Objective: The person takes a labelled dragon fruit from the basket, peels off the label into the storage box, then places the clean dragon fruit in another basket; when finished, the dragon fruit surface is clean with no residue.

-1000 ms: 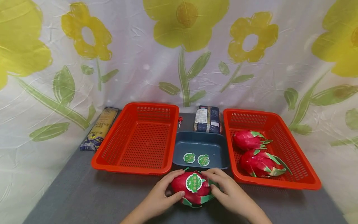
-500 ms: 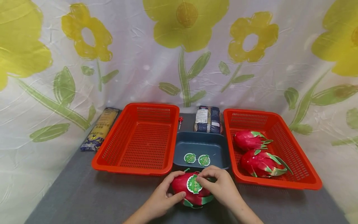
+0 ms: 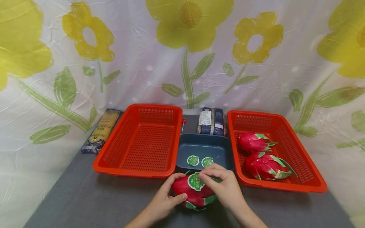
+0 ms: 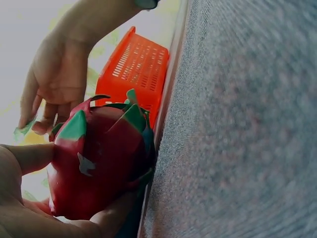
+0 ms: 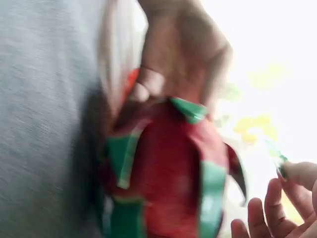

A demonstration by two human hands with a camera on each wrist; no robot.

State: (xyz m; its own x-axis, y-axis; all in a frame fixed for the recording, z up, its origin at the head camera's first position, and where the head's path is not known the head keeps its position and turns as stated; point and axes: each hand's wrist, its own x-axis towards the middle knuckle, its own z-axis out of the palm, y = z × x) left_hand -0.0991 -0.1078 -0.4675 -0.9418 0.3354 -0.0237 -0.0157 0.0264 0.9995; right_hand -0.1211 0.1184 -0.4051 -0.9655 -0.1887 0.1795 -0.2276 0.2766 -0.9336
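My left hand (image 3: 163, 197) grips a red dragon fruit (image 3: 196, 200) with green scales, thumb on the near side and fingers round the far side. Between thumb and forefinger, my right hand (image 3: 225, 188) pinches the edge of a round green-and-white sticker (image 3: 194, 182) above the fruit. In the right wrist view this sticker (image 5: 281, 162) stands apart from the dragon fruit (image 5: 171, 163); the view is blurred. Behind the hands, a dark blue tray (image 3: 205, 142) holds two similar stickers (image 3: 193, 160).
A red basket (image 3: 134, 173) stands left of the tray. Another red basket (image 3: 285, 187) at the right holds two dragon fruits (image 3: 266, 166). A yellow-and-blue packet (image 3: 102, 131), a lollipop (image 3: 183, 122) and a dark blue packet (image 3: 211, 122) lie towards the back by a flowered curtain (image 3: 137, 69).
My right hand has gone from the fruit's right side to the sticker and pinched its edge. The sticker has shifted slightly up and left. My left hand keeps its grip on the dragon fruit.
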